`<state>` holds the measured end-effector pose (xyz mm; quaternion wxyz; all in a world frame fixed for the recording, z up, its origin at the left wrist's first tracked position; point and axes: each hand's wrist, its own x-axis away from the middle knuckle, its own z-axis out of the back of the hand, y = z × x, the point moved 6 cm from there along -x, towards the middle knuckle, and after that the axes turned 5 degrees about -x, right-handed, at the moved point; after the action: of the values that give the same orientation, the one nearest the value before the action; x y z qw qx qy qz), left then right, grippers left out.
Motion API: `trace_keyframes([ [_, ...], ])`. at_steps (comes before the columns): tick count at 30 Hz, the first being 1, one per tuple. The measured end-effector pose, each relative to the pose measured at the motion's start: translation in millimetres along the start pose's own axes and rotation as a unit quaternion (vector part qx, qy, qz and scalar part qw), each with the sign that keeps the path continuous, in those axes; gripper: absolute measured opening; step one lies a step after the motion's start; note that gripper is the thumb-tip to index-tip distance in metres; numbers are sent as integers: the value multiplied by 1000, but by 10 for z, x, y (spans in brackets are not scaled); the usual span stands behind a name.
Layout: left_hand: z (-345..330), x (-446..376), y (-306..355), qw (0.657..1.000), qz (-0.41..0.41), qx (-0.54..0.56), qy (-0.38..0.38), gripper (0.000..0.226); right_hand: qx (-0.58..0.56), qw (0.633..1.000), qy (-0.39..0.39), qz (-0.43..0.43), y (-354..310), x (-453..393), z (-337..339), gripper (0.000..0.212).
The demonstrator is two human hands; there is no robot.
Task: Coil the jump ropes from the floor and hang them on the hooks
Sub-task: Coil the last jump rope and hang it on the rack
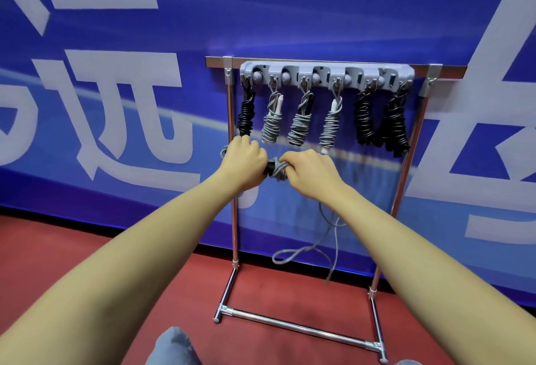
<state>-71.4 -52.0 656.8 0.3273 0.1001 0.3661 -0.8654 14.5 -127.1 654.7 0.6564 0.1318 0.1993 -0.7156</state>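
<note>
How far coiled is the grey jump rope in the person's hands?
Partly coiled: grey cord jump rope is wound between left hand and right hand, its tail hanging loose to the floor.

The hook rail (327, 73) is pale grey, mounted on a shiny chrome rack (235, 219). Six coiled ropes hang from it: a black one (246, 115) at the far left, three grey ones in the middle (271, 126) (300, 128) (330, 126), two of them with white handles, and two black ones (364, 121) (396, 126) at the right. The rope (279, 171) between the hands is grey, wound on a black handle, and its loose grey tail (304, 248) trails down. The floor (139, 263) is red. The wall banner (261, 16) is deep blue with large pale grey-white characters and a lighter blue streak.
</note>
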Motion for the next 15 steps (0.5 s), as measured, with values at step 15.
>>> trace_keyframes([
  [15,190,154,123,966,-185,10,180,18,-199,973,2,-116,141,-208,0,19],
])
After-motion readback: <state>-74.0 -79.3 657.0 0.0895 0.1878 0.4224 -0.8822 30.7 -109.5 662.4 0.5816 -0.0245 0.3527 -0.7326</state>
